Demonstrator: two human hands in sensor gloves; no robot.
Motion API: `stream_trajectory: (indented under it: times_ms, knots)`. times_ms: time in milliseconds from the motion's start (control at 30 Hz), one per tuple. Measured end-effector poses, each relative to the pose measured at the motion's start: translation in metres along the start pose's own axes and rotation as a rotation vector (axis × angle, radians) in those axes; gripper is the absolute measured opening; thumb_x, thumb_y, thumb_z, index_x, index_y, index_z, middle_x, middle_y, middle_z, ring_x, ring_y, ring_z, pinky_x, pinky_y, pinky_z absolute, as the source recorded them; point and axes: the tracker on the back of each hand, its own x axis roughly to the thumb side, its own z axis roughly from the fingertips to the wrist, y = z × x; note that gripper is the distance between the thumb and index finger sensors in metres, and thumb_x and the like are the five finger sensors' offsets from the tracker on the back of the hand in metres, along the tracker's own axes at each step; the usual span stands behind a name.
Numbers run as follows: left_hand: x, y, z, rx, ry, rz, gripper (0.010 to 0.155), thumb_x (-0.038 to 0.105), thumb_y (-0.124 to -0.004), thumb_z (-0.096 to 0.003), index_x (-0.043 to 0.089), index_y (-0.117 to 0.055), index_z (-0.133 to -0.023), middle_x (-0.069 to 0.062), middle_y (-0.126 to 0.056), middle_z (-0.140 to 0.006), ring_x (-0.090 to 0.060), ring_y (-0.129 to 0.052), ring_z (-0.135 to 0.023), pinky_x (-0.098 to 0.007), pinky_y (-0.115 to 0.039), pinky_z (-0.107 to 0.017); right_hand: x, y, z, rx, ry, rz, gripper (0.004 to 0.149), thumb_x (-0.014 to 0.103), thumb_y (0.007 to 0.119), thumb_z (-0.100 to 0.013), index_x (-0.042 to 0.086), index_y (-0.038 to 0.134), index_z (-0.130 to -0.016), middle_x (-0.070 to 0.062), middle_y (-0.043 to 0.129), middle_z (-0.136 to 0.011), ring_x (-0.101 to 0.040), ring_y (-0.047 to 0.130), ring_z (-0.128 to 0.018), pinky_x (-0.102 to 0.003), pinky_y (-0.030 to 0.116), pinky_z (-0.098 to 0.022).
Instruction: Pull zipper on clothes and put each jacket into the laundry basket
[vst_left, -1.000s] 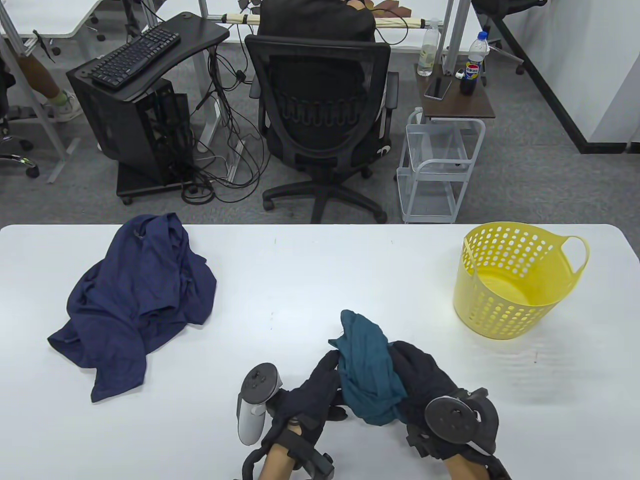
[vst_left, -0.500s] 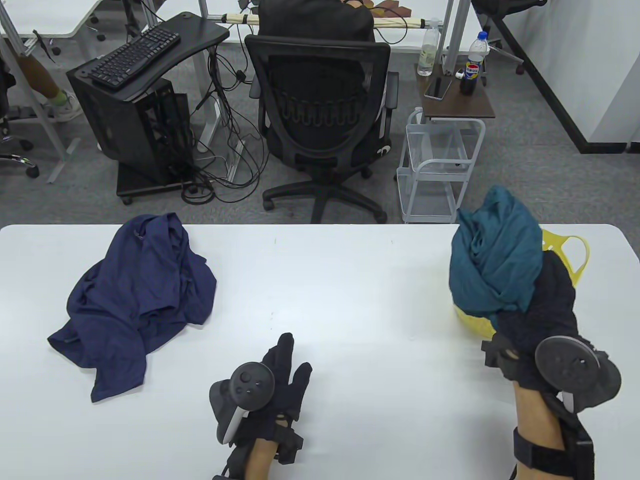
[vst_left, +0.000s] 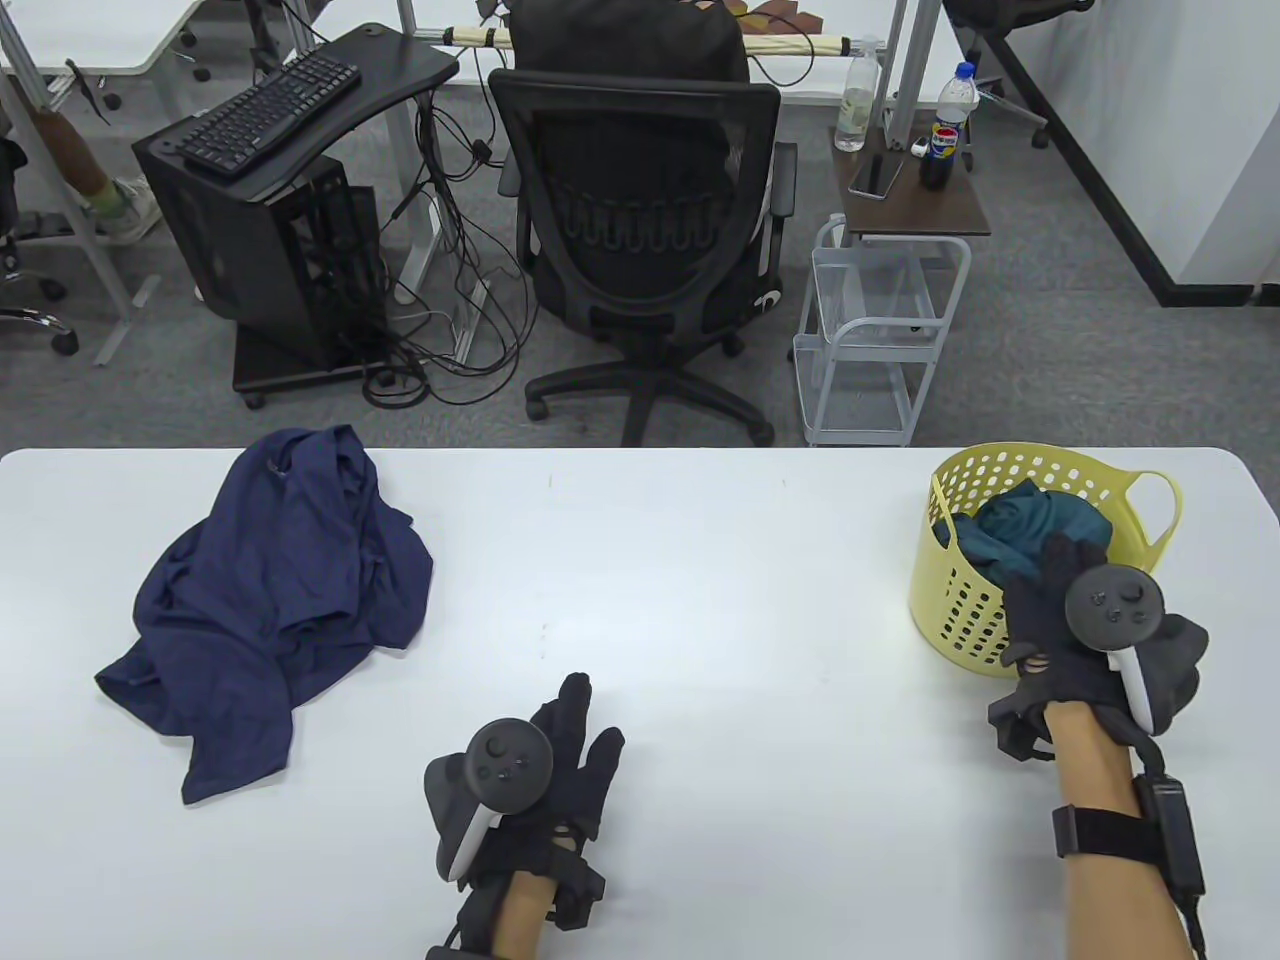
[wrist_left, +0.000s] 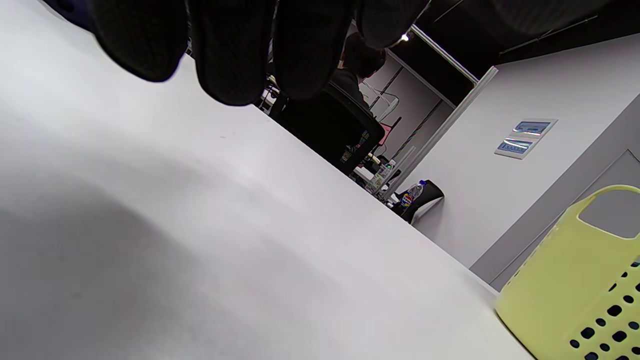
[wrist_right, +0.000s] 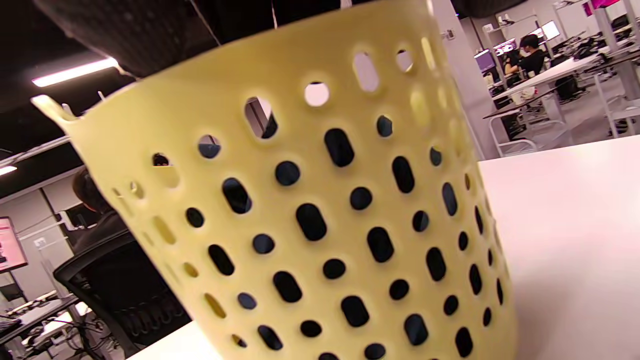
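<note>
A teal jacket (vst_left: 1010, 525) lies bunched inside the yellow laundry basket (vst_left: 960, 610) at the table's right. My right hand (vst_left: 1070, 552) reaches over the basket's near rim and its fingers lie on the teal cloth; the tracker hides whether they pinch it. In the right wrist view only the basket's holed wall (wrist_right: 320, 210) fills the frame. A navy jacket (vst_left: 280, 590) lies crumpled at the table's left. My left hand (vst_left: 575, 735) rests flat on the table near the front edge, fingers (wrist_left: 230, 50) straight, holding nothing. The basket (wrist_left: 575, 280) shows at the left wrist view's right edge.
The white table (vst_left: 700, 560) spans the view. Beyond its far edge stand a black office chair (vst_left: 640, 200) and a white wire cart (vst_left: 880, 330). A desk with a keyboard (vst_left: 270, 100) is at the back left.
My right hand carried the teal jacket from the table's front to above the basket, then lowered it inside. My left hand let go of the jacket and settled flat on the table.
</note>
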Motion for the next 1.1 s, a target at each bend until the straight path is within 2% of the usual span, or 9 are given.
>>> stream_trajectory:
  times_ms: [67,367,500,700,833,867,933,967,1100]
  knots:
    - [0.000,-0.001,0.000,-0.002,-0.002,0.000,0.074,0.065,-0.064,-0.0412,0.029,-0.055,-0.106,-0.010,-0.074,-0.104,-0.045,-0.081,-0.085,-0.061,-0.070,-0.056,0.006,-0.005,0.005,-0.016,-0.030,0.043,0.063,0.053,0.074,-0.052,0.028,0.059,-0.108,-0.005,0.059,-0.119,-0.048,0.051,-0.106,-0.074,0.043,-0.068]
    - [0.001,-0.001,0.001,-0.001,-0.003,-0.015,0.074,0.065,-0.064,-0.0413,0.029,-0.056,-0.105,-0.011,-0.075,-0.104,-0.045,-0.082,-0.085,-0.061,-0.071,-0.056,0.044,-0.043,0.033,-0.054,-0.184,-0.029,0.064,0.053,0.075,-0.053,0.028,0.058,-0.109,-0.005,0.057,-0.120,-0.049,0.049,-0.107,-0.073,0.043,-0.069]
    - [0.003,-0.001,0.002,-0.001,-0.014,-0.005,0.074,0.065,-0.064,-0.0413,0.029,-0.056,-0.105,-0.010,-0.074,-0.104,-0.045,-0.082,-0.085,-0.061,-0.071,-0.056,0.069,-0.062,0.056,-0.083,-0.284,-0.069,0.064,0.053,0.075,-0.053,0.028,0.058,-0.109,-0.005,0.057,-0.120,-0.049,0.049,-0.107,-0.073,0.043,-0.069]
    - [0.007,-0.005,0.004,-0.015,-0.030,-0.010,0.074,0.065,-0.064,-0.0412,0.029,-0.056,-0.105,-0.010,-0.075,-0.103,-0.045,-0.082,-0.085,-0.061,-0.071,-0.056,0.108,-0.073,0.099,-0.101,-0.453,-0.075,0.064,0.054,0.074,-0.053,0.028,0.059,-0.109,-0.005,0.058,-0.119,-0.049,0.051,-0.106,-0.073,0.045,-0.069]
    - [0.008,-0.005,0.004,-0.018,-0.036,-0.015,0.074,0.065,-0.064,-0.0413,0.029,-0.057,-0.105,-0.013,-0.075,-0.103,-0.045,-0.082,-0.084,-0.061,-0.071,-0.056,0.128,-0.063,0.129,-0.062,-0.545,-0.093,0.064,0.054,0.074,-0.053,0.028,0.059,-0.109,-0.005,0.058,-0.120,-0.049,0.052,-0.106,-0.073,0.045,-0.069]
    - [0.008,-0.006,0.004,-0.018,-0.037,-0.017,0.074,0.065,-0.064,-0.0413,0.029,-0.057,-0.105,-0.010,-0.076,-0.103,-0.045,-0.082,-0.085,-0.061,-0.071,-0.056,0.132,-0.057,0.138,-0.047,-0.570,-0.090,0.064,0.054,0.074,-0.053,0.029,0.059,-0.109,-0.005,0.059,-0.120,-0.049,0.052,-0.106,-0.073,0.045,-0.069]
    - [0.008,-0.006,0.004,-0.021,-0.039,-0.017,0.074,0.065,-0.064,-0.0413,0.029,-0.057,-0.105,-0.013,-0.075,-0.103,-0.045,-0.082,-0.084,-0.061,-0.071,-0.056,0.138,-0.039,0.154,-0.008,-0.612,-0.074,0.064,0.055,0.074,-0.053,0.029,0.059,-0.109,-0.005,0.059,-0.120,-0.049,0.052,-0.106,-0.073,0.046,-0.069]
    - [0.009,-0.007,0.004,-0.023,-0.039,-0.018,0.074,0.065,-0.064,-0.0413,0.028,-0.057,-0.105,-0.010,-0.076,-0.103,-0.045,-0.082,-0.085,-0.061,-0.071,-0.056,0.139,-0.033,0.158,0.008,-0.621,-0.067,0.064,0.055,0.074,-0.053,0.029,0.058,-0.109,-0.005,0.059,-0.120,-0.048,0.052,-0.106,-0.073,0.046,-0.069]
    - [0.009,-0.009,0.004,-0.033,-0.037,-0.027,0.074,0.065,-0.064,-0.0412,0.028,-0.057,-0.105,-0.010,-0.076,-0.103,-0.045,-0.082,-0.084,-0.061,-0.071,-0.056,0.137,0.013,0.173,0.112,-0.635,-0.028,0.064,0.055,0.074,-0.052,0.030,0.058,-0.109,-0.004,0.058,-0.120,-0.048,0.052,-0.107,-0.072,0.046,-0.070]
